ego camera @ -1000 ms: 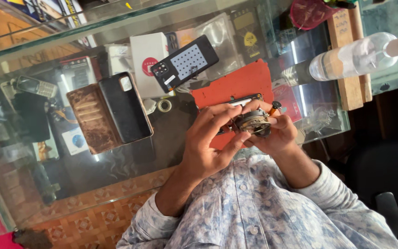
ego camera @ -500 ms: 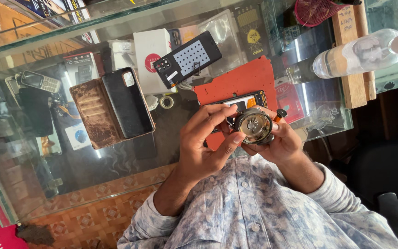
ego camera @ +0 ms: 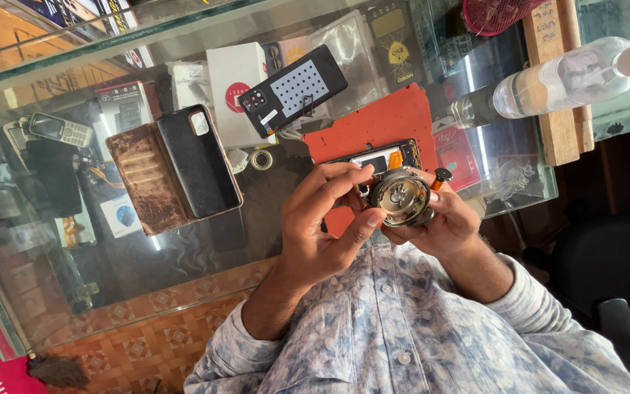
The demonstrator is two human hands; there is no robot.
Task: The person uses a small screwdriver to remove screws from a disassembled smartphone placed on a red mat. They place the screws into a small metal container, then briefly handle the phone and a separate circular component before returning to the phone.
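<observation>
Both hands are raised close to my chest over a glass counter. My right hand (ego camera: 452, 222) cradles a round metal part (ego camera: 400, 197) with a shiny, dished face. An orange-and-black tool tip (ego camera: 440, 177) sticks up by its fingers. My left hand (ego camera: 321, 222) pinches the same part, thumb on its lower rim and index finger over its top. Just beyond the hands, an opened phone (ego camera: 382, 155) with its insides exposed lies on a red mat (ego camera: 373, 120).
On the glass counter (ego camera: 184, 248) lie a black phone back with a dotted white panel (ego camera: 293, 91), a brown wallet case holding a black phone (ego camera: 176, 169), a small tape ring (ego camera: 261, 159), a white box (ego camera: 233, 87), a clear bottle (ego camera: 559, 76) and a wooden block (ego camera: 548, 109). An old keypad phone (ego camera: 60, 130) shows under the glass.
The hands stay in nearly the same place. The round part has turned its shiny face more toward me, and the left fingers have shifted along its rim.
</observation>
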